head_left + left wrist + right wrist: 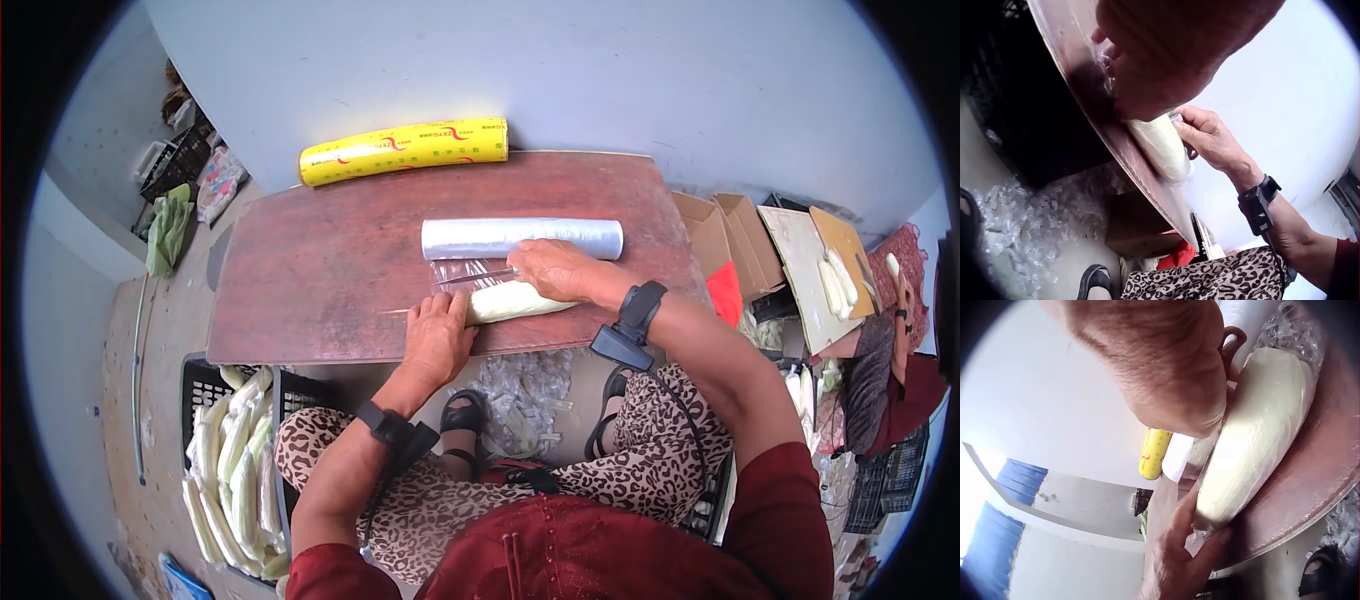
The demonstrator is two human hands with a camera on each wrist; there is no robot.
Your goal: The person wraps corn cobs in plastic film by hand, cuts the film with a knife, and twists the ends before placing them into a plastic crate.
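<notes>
A pale ear of corn (pixel 520 302) in clear film lies near the table's front edge. My left hand (pixel 438 335) touches its left end; in the right wrist view that hand's (pixel 1179 559) thumb and fingers grip the tip. My right hand (pixel 558 270) holds scissors (pixel 478 277) by their handle, the blades pointing left over clear film between the corn and the white film roll (pixel 520 239). A brown scissor handle (pixel 1232 349) shows beside the right hand in the right wrist view.
A yellow printed roll (pixel 405 150) lies at the back of the brown table (pixel 300 260). Black crate (pixel 282 400) with several corn ears stands at lower left. Film scraps (pixel 520 395) lie on the floor below; cardboard boxes (pixel 735 240) stand at right.
</notes>
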